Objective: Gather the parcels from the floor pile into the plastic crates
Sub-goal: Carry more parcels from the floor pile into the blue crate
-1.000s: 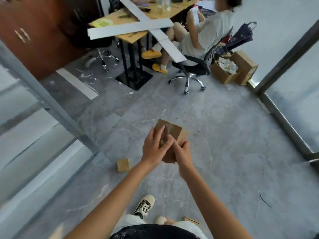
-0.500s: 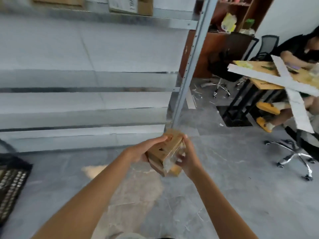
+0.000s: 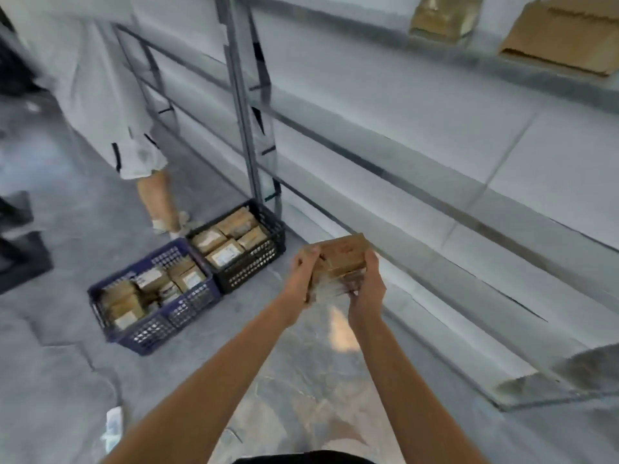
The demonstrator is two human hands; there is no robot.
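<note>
Your left hand point(image 3: 303, 274) and right hand point(image 3: 366, 289) each hold a clamped grip on the brown cardboard parcels point(image 3: 340, 266), carried right of the black plastic crate point(image 3: 249, 259); the blue plastic crate point(image 3: 157, 316) adjoins that crate's left.

A storeroom or small warehouse is being shown: long grey metal shelving point(image 3: 418, 169) is being used along the right, and parcel-filled plastic crates point(image 3: 201, 272) are being kept on the grey floor point(image 3: 60, 380).

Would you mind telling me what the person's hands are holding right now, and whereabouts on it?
Both hands hold a brown cardboard parcel: the left hand grips its left side, the right hand its right side and underside.
</note>
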